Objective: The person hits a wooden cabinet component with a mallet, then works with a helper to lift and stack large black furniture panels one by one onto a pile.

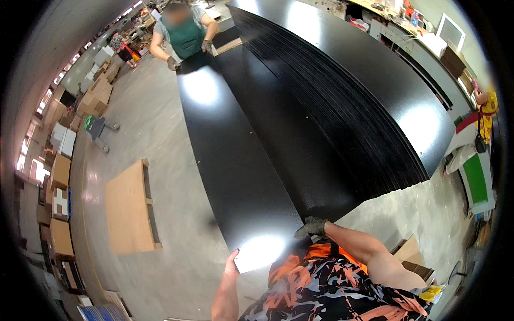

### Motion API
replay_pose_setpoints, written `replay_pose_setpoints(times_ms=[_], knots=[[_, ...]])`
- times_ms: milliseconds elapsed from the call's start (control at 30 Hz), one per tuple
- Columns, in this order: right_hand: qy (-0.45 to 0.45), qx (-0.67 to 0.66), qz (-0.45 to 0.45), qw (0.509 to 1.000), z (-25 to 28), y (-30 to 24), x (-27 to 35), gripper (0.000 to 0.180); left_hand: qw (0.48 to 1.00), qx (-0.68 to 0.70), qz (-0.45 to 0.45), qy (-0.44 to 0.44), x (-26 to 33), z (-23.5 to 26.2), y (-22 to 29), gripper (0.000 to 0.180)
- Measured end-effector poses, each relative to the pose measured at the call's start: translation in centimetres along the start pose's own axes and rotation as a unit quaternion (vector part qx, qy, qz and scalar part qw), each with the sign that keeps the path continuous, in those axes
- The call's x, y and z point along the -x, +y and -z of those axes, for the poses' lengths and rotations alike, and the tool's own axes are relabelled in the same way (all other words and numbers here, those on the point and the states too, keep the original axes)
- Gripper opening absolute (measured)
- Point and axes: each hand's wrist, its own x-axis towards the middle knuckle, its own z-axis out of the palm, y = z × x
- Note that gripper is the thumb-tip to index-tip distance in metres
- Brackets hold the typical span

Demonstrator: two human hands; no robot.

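A long, glossy black panel (pixel 230 155) stretches away from me, its near end at my waist. My bare left hand (pixel 231 264) grips its near left corner, the fingers partly hidden by the board. Around its near right edge closes my right hand (pixel 314 227), in a dark glove. At the far end a co-worker in a green apron (pixel 187 38) holds the same panel with both gloved hands. Just right of it lies another black panel (pixel 289 128), lower down. Beyond that rises a tall stack of black panels (pixel 364 69).
A light wooden board (pixel 128 208) on a pallet lies on the floor at left. Farther off stands a small green-and-grey wheeled item (pixel 96 127). Cardboard boxes (pixel 61 171) line the left side. At right, another person in yellow (pixel 486 115) is near a workbench (pixel 407 45).
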Motion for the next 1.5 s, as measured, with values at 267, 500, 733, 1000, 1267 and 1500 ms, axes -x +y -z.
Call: replay_pose_setpoints(times_ms=[267,500,733,1000,1267,1500], knots=[[0.014,-0.008,-0.011,1.0,0.1,-3.6,3.0,0.07,0.997,0.068,-0.026,0.021,0.2,0.2,-0.4,0.049],[0.007,-0.018,0.018,1.0,0.0,-2.7,1.8,0.054,0.997,0.063,-0.034,0.02,0.1,-0.4,0.3,0.048],[-0.026,-0.024,0.037,0.999,0.0,-1.0,-0.8,0.047,0.997,0.045,-0.064,-0.014,-0.9,-0.1,0.4,0.051],[-0.036,-0.053,0.039,0.997,0.5,-4.3,2.6,0.052,0.995,0.032,-0.095,0.005,-1.9,0.5,0.3,0.051],[-0.003,0.019,0.056,0.998,0.4,-3.9,1.8,0.062,0.995,0.05,-0.088,0.008,-2.4,1.3,0.2,0.048],[0.032,0.091,0.068,0.993,0.2,-4.2,2.9,0.05,0.996,0.048,-0.077,0.002,-1.9,0.3,0.8,0.046]])
